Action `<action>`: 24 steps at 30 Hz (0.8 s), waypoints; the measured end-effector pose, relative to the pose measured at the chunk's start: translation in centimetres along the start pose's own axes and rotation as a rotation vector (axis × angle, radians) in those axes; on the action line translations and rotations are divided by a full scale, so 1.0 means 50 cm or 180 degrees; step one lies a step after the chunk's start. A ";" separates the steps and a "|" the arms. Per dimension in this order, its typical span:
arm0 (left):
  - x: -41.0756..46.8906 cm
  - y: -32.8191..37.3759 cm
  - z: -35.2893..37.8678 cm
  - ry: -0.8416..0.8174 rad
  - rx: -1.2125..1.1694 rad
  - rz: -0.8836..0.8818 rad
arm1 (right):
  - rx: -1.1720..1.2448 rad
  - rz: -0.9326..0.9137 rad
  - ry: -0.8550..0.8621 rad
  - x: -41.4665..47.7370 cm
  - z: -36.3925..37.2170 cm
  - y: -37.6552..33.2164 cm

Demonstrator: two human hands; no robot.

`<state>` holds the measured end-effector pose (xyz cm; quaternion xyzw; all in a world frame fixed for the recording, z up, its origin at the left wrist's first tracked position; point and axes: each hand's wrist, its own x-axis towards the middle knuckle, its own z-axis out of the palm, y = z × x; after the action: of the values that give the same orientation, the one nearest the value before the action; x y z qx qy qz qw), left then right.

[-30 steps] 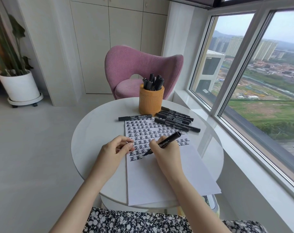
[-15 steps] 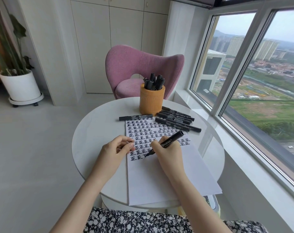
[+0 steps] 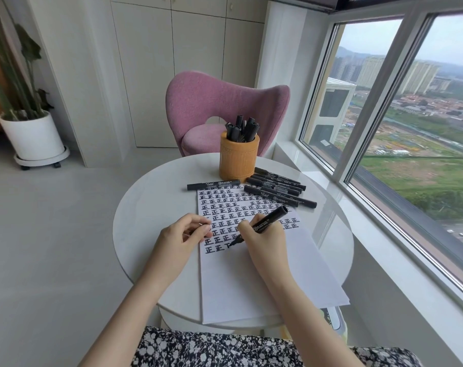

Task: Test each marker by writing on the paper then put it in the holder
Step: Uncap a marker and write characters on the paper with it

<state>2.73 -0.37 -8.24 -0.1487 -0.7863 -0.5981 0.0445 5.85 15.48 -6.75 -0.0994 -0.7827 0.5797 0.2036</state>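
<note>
Currently right hand (image 3: 267, 238) grips marker (image 3: 268, 220), tip touching paper (image 3: 251, 284); left hand (image 3: 181, 237) curled on paper edge, hold unclear.

Soft daylight is pouring in through the window (image 3: 400, 123) on the right, casting faint shadows; straight lines are bowing near the edges.
</note>
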 end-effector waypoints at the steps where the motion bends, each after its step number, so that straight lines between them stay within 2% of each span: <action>1: 0.000 0.000 0.001 -0.0001 -0.0003 0.0001 | 0.0009 -0.0005 0.0006 0.001 0.000 0.000; 24: -0.002 0.000 -0.001 -0.0025 -0.0032 0.0013 | -0.0061 -0.0041 -0.0113 -0.004 0.001 -0.003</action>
<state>2.81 -0.44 -8.27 -0.1529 -0.7831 -0.6013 0.0420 6.03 15.30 -6.66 -0.0860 -0.7923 0.5725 0.1924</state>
